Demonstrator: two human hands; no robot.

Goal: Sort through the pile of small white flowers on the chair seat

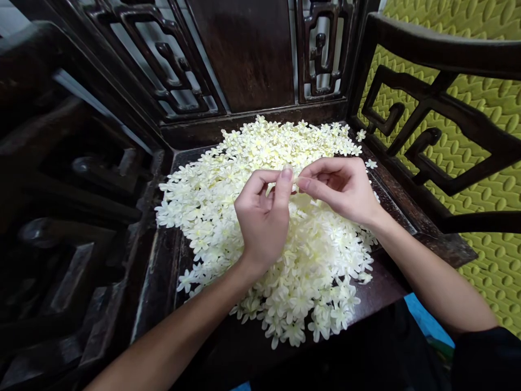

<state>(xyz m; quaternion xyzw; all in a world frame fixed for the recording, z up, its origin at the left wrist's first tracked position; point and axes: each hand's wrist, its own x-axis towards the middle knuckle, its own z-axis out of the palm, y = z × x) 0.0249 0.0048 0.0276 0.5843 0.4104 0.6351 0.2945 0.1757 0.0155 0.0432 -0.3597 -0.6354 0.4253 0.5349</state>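
A broad heap of small white flowers (220, 179) with pale yellow centres spreads over a dark wooden chair seat (378, 288). Above the middle of it, my left hand (264, 212) pinches thumb against forefinger. My right hand (342, 187) is also closed in a pinch, its fingertips almost meeting those of the left. Something tiny and pale seems to lie between the two pinches, too small to name. Just below my fingers the flowers look blurred, and my left hand and wrist hide part of the heap.
Behind the flowers rises the carved chair back (244, 54). Dark openwork armrests stand at the left (81, 217) and the right (431, 108). A yellow-green textured mat (488, 260) shows beyond the right armrest. Single flowers (370, 163) lie near the seat's right edge.
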